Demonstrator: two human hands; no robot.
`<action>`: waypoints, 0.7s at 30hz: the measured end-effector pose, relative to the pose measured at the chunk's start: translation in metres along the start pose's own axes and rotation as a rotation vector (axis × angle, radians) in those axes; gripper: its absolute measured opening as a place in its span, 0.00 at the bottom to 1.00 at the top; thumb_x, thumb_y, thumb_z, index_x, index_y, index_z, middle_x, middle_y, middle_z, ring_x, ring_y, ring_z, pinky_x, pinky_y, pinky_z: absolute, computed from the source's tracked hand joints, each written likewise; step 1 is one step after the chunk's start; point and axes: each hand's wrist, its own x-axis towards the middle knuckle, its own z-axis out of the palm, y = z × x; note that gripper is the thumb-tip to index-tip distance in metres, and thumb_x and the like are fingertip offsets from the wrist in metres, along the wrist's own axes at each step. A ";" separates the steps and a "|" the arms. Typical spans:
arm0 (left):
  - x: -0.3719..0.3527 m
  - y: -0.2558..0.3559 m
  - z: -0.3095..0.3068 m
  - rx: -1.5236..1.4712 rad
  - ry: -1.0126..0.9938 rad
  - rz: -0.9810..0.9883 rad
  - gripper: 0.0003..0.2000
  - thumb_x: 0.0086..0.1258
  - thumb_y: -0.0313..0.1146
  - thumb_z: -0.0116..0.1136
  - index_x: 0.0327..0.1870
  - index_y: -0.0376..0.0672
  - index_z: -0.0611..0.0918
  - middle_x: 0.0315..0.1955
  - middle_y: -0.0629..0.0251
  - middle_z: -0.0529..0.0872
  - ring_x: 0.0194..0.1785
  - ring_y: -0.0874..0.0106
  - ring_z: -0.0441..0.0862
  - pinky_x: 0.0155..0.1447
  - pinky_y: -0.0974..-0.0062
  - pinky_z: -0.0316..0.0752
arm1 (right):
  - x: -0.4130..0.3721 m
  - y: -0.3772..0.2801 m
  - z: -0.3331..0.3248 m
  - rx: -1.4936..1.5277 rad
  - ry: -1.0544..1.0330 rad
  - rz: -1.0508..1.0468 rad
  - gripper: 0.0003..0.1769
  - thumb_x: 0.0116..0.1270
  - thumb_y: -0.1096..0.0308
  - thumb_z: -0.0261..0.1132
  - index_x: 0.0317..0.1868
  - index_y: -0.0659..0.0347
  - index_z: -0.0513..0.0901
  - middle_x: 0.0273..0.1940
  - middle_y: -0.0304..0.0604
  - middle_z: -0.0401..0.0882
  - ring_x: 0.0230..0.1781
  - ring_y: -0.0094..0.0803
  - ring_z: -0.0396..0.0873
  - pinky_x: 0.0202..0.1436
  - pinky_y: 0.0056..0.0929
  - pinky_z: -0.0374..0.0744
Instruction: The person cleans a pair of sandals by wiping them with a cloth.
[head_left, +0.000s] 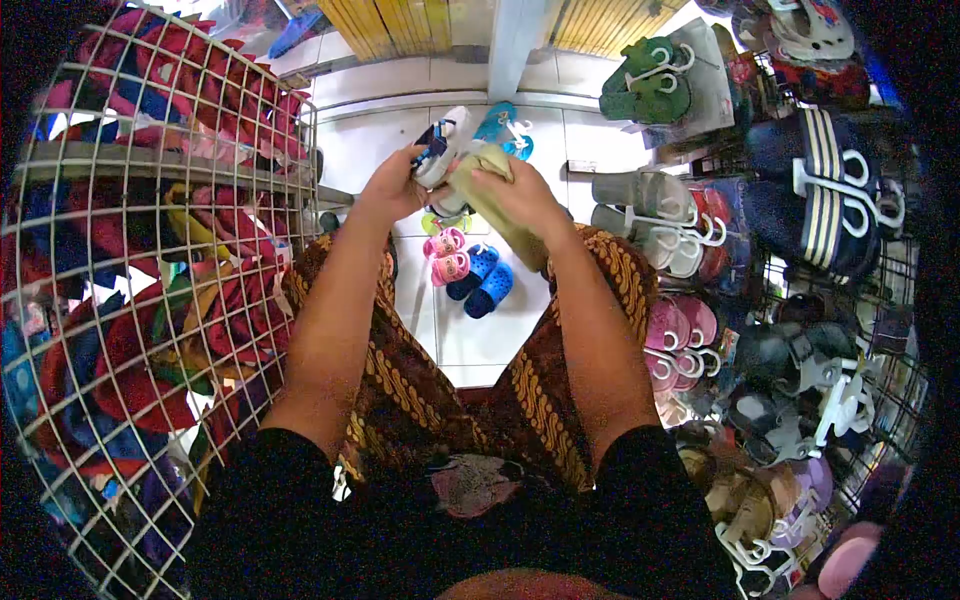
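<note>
In a narrow shop aisle between a wire-mesh rack (178, 160) and hung footwear (825, 190), a person in a black shirt (380, 530) and patterned brown bottoms (400, 405) bends over white-and-navy footwear (455, 130), raised in front of the body above a tiled floor. The left hand (398, 190) is curled around its side, fingers clasping it; the right hand (515, 198) pinches a bunched olive cloth (515, 232), thumb on top, its other fingertips too hidden to judge. The step in hand looks like wiping, the cloth lying right up against the footwear, though blur hides how firmly it presses. The next move calls for a steady left hold and a flat fold of cloth worked over the straps and sole edge. Below, on the tiles, sit a pink pair (447, 262) and blue clogs (482, 280), side by side; farther off lies a teal pair (505, 125), near the base of a pale upright post (515, 60).
</note>
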 end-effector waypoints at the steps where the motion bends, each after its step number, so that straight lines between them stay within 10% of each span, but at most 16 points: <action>1: -0.004 0.000 0.004 0.047 0.020 0.067 0.16 0.74 0.33 0.45 0.60 0.45 0.71 0.49 0.60 0.83 0.46 0.62 0.86 0.49 0.61 0.83 | -0.001 0.001 -0.002 -0.029 0.027 0.027 0.23 0.65 0.54 0.66 0.53 0.63 0.81 0.42 0.45 0.85 0.40 0.32 0.82 0.48 0.31 0.79; 4: -0.027 0.005 0.025 0.237 0.064 0.274 0.23 0.70 0.29 0.51 0.67 0.50 0.65 0.55 0.58 0.78 0.47 0.60 0.85 0.48 0.60 0.83 | 0.002 0.006 -0.008 -0.097 0.116 0.003 0.25 0.64 0.50 0.65 0.51 0.62 0.82 0.44 0.53 0.85 0.42 0.42 0.84 0.50 0.36 0.79; 7: -0.046 0.000 0.028 0.273 0.050 0.339 0.28 0.70 0.27 0.50 0.71 0.53 0.61 0.58 0.57 0.75 0.50 0.61 0.84 0.49 0.59 0.82 | -0.019 -0.017 -0.018 -0.156 0.138 0.026 0.21 0.66 0.56 0.65 0.51 0.64 0.82 0.38 0.42 0.85 0.33 0.26 0.80 0.40 0.28 0.79; 13: -0.091 -0.025 0.024 0.455 -0.027 0.422 0.35 0.72 0.28 0.51 0.75 0.67 0.52 0.62 0.58 0.71 0.52 0.62 0.83 0.50 0.59 0.81 | -0.053 -0.012 -0.036 0.302 0.041 0.100 0.16 0.66 0.59 0.64 0.49 0.60 0.81 0.35 0.39 0.82 0.33 0.29 0.81 0.38 0.28 0.80; 21: -0.142 -0.061 0.040 0.344 -0.205 0.454 0.34 0.75 0.59 0.41 0.77 0.65 0.44 0.64 0.68 0.72 0.56 0.65 0.79 0.58 0.48 0.73 | -0.085 0.027 -0.058 0.632 -0.126 0.044 0.21 0.66 0.56 0.60 0.53 0.62 0.77 0.38 0.43 0.82 0.33 0.35 0.82 0.36 0.33 0.83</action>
